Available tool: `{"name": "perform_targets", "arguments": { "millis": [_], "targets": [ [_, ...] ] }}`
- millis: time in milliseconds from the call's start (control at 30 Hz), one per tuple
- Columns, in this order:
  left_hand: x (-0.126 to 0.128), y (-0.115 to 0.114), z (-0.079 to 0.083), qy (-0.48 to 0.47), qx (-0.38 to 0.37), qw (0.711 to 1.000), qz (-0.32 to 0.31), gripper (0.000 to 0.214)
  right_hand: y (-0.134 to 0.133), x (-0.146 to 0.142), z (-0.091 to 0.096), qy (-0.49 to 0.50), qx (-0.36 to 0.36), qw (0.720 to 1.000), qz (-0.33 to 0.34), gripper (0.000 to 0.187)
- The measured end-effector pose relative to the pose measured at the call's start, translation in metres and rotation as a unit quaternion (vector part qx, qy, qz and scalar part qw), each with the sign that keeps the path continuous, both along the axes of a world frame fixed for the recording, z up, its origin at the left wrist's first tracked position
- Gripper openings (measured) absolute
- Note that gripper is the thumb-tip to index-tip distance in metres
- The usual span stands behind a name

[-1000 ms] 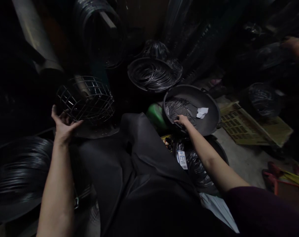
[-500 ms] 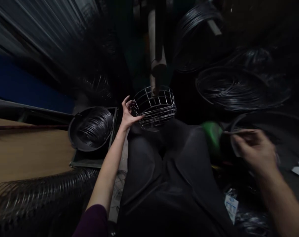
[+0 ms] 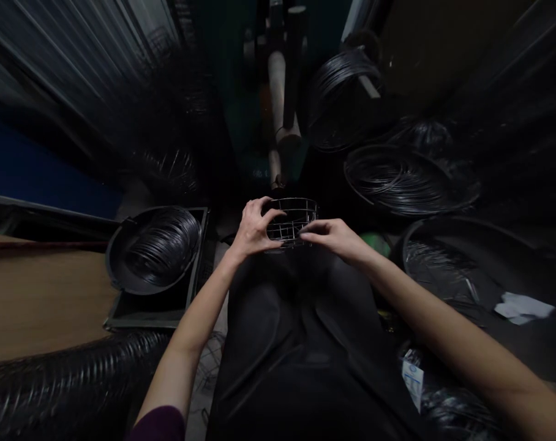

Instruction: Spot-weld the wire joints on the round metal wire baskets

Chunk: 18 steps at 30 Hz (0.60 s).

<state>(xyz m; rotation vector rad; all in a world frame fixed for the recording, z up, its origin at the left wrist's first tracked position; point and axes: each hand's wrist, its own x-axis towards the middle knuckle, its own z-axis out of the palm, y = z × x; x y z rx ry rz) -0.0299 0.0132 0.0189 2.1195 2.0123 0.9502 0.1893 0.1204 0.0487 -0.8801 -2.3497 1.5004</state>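
Ahead of the wire basket (image 3: 291,222) lies a narrow gap, with a wire coil (image 3: 406,180) right and a black basin (image 3: 109,257) left.

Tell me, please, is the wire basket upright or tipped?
Upright: the wire basket has its round rim level, between the left hand and right hand.

Cramped wire-working workshop: black wire coils (image 3: 409,180) in round basins (image 3: 115,257), welded wire basket (image 3: 291,222), corrugated metal wall (image 3: 67,67).

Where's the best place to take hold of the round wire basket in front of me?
Grip the top hoop of the round wire basket from both sides, as the left hand and right hand are placed. The continuous rim probably offers a firmer hold than the open wire grid below.
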Motion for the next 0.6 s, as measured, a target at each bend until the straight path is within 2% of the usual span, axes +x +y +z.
{"name": "perform_targets", "arguments": {
  "millis": [67, 133, 167, 233, 300, 433, 600],
  "targets": [
    [0.001, -0.001, 0.001, -0.005, -0.002, 1.000, -0.004, 0.063, -0.001, -0.014, -0.004, -0.025, 0.154, 0.988, 0.007, 0.028],
    [0.000, -0.004, 0.000, -0.021, -0.004, 1.000, -0.002, 0.065, -0.006, -0.019, -0.008, -0.068, 0.310, 0.947, 0.049, 0.030],
    [-0.001, -0.006, -0.001, -0.031, -0.004, 0.999, 0.002, 0.067, -0.010, -0.019, -0.009, -0.089, 0.368, 0.923, 0.075, 0.032],
    [-0.004, -0.009, -0.002, -0.053, -0.004, 0.998, 0.016, 0.069, -0.014, -0.018, -0.009, -0.115, 0.440, 0.883, 0.119, 0.036],
    [-0.008, -0.009, -0.003, -0.072, -0.002, 0.997, 0.028, 0.069, -0.014, -0.018, -0.006, -0.117, 0.472, 0.863, 0.136, 0.037],
    [-0.015, 0.000, -0.003, -0.087, 0.007, 0.996, 0.030, 0.070, -0.002, -0.025, 0.000, -0.097, 0.495, 0.856, 0.116, 0.032],
    [-0.019, 0.012, -0.003, -0.095, 0.006, 0.995, 0.021, 0.071, 0.010, -0.030, 0.004, -0.093, 0.513, 0.843, 0.133, 0.030]
  ]
}}
